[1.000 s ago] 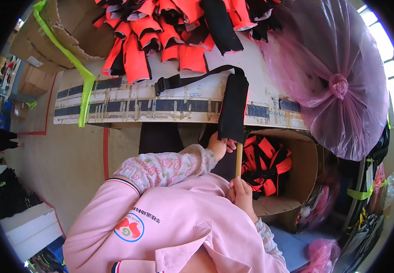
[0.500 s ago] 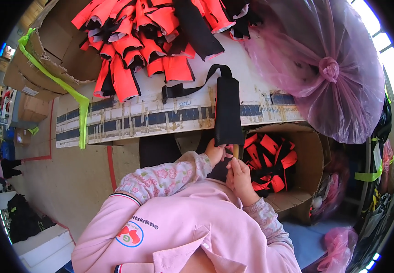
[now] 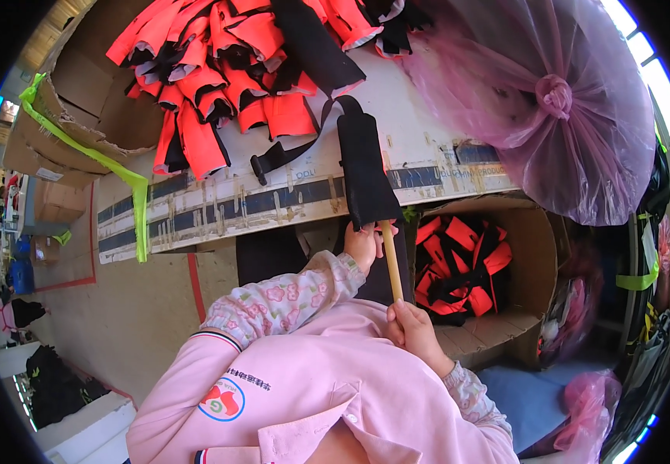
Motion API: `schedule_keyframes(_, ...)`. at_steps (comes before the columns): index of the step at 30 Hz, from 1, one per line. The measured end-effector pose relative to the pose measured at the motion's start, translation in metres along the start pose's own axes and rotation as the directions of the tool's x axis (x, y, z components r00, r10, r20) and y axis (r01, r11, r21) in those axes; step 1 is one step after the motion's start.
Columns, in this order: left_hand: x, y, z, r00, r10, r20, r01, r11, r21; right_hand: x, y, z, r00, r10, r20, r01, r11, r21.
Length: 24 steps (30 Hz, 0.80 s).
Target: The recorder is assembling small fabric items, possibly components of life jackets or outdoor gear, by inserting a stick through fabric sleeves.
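Note:
A flat black fabric sleeve (image 3: 367,170) hangs over the table's front edge, a narrow black strap with a buckle (image 3: 277,157) running from its far end. My left hand (image 3: 361,246) is closed on the sleeve's near end, its fingers partly hidden beneath the cloth. In my right hand (image 3: 414,331) is the lower end of a thin light-brown stick (image 3: 391,263), gripped between thumb and fingers. The stick's upper end goes in at the sleeve's near end, where it is hidden. Bright orange shows along the sleeve's right edge.
Many orange-and-black fabric pieces (image 3: 203,143) are heaped on the worn white table (image 3: 273,203). Below, a cardboard box (image 3: 532,286) holds more pieces. A tied pink plastic bag (image 3: 575,155) bulges at the right; another carton (image 3: 87,100) stands at the far left.
My right hand has moved down toward me, and much more of the stick now shows below the sleeve. The left hand keeps its grip on the sleeve's end.

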State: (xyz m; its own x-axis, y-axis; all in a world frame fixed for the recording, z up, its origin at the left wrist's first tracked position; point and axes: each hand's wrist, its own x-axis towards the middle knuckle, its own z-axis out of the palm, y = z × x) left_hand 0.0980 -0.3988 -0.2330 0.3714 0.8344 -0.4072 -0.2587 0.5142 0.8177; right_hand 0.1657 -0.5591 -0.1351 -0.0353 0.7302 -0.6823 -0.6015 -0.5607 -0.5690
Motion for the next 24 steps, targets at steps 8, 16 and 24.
schedule_keyframes(8,-0.008,0.005,0.003,0.997,0.019,-0.079,-0.013,0.997,0.078,0.048,-0.014,0.024,0.994,-0.042,-0.101,0.061,0.979,0.195)
schedule_keyframes(16,-0.002,-0.001,-0.010,0.990,-0.141,0.016,0.140,0.989,0.052,0.091,-0.012,0.018,0.980,-0.150,-0.129,0.162,0.983,0.088)
schedule_keyframes(24,-0.007,-0.001,-0.013,0.999,-0.034,0.015,0.034,0.999,-0.003,0.083,-0.012,0.001,0.977,-0.179,-0.116,0.161,0.975,-0.150)
